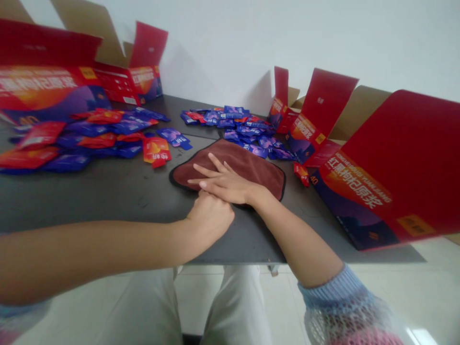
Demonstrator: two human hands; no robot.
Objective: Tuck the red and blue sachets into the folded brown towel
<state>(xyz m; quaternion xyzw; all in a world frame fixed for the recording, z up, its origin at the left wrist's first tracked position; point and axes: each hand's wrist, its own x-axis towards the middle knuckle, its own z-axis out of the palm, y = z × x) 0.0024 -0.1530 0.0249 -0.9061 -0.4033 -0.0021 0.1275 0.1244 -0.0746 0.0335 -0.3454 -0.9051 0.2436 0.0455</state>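
My right hand (224, 181) lies flat with its fingers stretched out on a brown cloth (247, 165) spread on the dark table (108, 196). My left hand (210, 218) rests just below it at the cloth's near edge, fingers curled under and tucked beneath the right hand; what they hold, if anything, is hidden. Several red and blue sachets (156, 149) lie just left of the cloth, and another heap of blue sachets (244, 129) lies behind it.
Open red and purple cardboard boxes stand around: a large one (388, 182) at the right, smaller ones (309, 124) behind it, and others (53, 91) at the back left. A big spread of sachets (72, 139) covers the left side. A single red sachet (301, 173) lies right of the cloth.
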